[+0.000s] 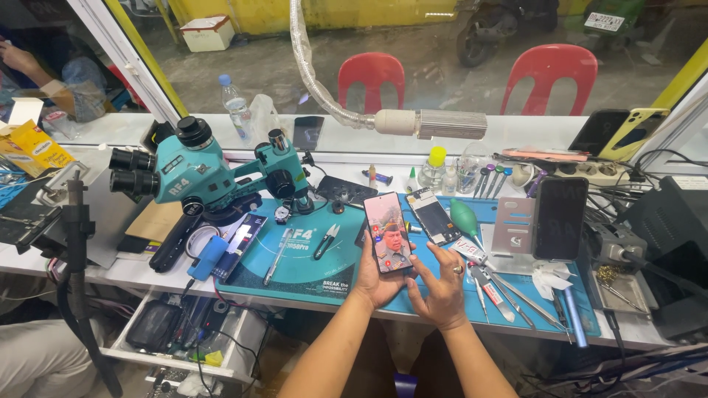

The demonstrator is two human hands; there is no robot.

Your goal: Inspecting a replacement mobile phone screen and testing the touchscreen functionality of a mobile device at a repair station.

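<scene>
My left hand (374, 284) holds a smartphone (389, 233) upright over the teal work mat (306, 269); its screen is lit and shows a picture. My right hand (441, 287) hovers just right of the phone with fingers spread, a ring on one finger, the thumb near the phone's lower right edge. It holds nothing. Behind the phone lies a second, opened phone body (434, 216) on the mat.
A teal microscope (203, 173) stands at the left. Tweezers and small tools (509, 291) lie right of my hands, a dark phone (560, 217) stands on a holder, bottles (435, 169) sit at the back. An open drawer (181, 332) is below left.
</scene>
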